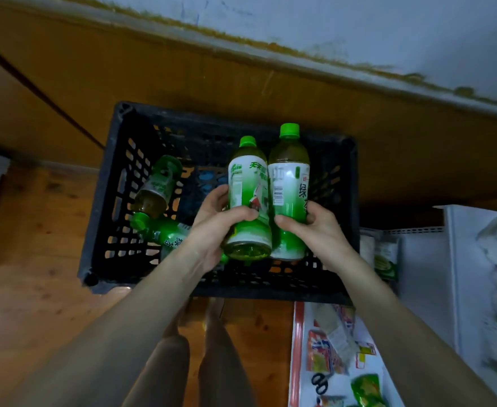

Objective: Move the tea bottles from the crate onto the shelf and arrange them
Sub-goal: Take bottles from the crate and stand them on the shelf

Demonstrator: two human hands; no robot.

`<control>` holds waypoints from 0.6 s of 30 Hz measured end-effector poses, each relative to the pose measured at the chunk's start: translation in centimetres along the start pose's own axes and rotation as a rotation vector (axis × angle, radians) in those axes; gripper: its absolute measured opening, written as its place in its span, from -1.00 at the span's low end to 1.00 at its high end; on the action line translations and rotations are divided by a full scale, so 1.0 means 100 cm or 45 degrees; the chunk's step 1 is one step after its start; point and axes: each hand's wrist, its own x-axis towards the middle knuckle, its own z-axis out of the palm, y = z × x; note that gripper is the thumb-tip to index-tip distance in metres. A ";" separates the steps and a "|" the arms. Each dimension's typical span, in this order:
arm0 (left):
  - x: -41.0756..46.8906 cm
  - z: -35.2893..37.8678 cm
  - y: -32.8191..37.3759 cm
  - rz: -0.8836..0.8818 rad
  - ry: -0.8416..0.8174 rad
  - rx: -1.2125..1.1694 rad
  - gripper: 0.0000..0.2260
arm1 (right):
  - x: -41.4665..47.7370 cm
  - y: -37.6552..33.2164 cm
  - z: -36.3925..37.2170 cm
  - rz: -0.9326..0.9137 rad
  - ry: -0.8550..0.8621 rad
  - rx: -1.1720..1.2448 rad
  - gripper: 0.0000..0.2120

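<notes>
Two bottles are up over the crate (115, 201), one (248, 198) in your left hand (212, 227), one (290, 192) in your right hand (315, 227), each grip low on the body; they touch, and knocking them together could loosen a hold.

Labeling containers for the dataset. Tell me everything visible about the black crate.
The black crate is a rectangular box of what looks like hard plastic, with lattice walls and floor and a solid rim. It sits open-topped on a wooden floor near a wall. Two green-capped tea bottles lie on their sides at its left end. The left hand and right hand each hold another bottle above it; neither hand appears to touch the crate.
</notes>
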 end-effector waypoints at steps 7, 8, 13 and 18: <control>-0.050 0.015 0.042 0.138 -0.283 -0.041 -0.36 | -0.059 -0.067 -0.009 -0.201 0.088 0.040 -0.72; -0.057 0.018 0.052 0.162 -0.325 -0.030 -0.37 | -0.069 -0.076 -0.011 -0.231 0.119 0.051 -0.72; -0.097 0.038 0.101 0.235 -0.456 0.017 -0.36 | -0.119 -0.122 -0.013 -0.362 0.259 0.161 -0.72; -0.138 0.055 0.133 0.305 -0.632 0.103 -0.35 | -0.174 -0.149 -0.015 -0.504 0.568 0.203 -0.70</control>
